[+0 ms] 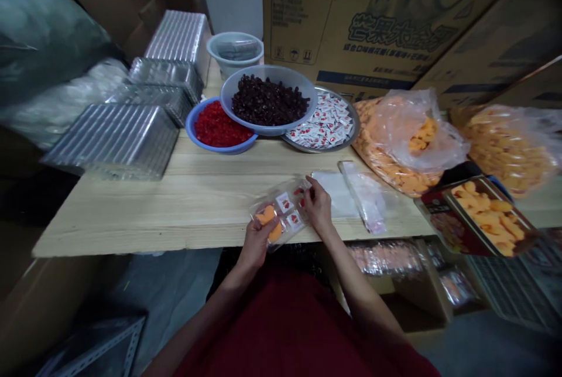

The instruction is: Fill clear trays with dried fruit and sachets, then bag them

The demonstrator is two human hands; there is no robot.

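Observation:
A clear plastic tray package [285, 204] is tilted over the front edge of the table, between my two hands. Orange pieces [266, 215] sit at its left end, white sachets with red print [284, 202] in the middle, and small red and dark pieces [300, 192] at the right end. My left hand [257, 240] grips the lower left corner, its thumb over the orange pieces. At the right end, my right hand [318, 206] is closed with fingers bent against the plastic edge; its fingertips are partly hidden.
Behind stand a blue bowl of red pieces [193, 125], a bowl of dark pieces [225, 105] and a pan of sachets [355, 125]. Stacked clear trays [127, 131] are left. Flat plastic bags [362, 192], bagged orange pieces [395, 166] and an orange-filled box [443, 219] lie right.

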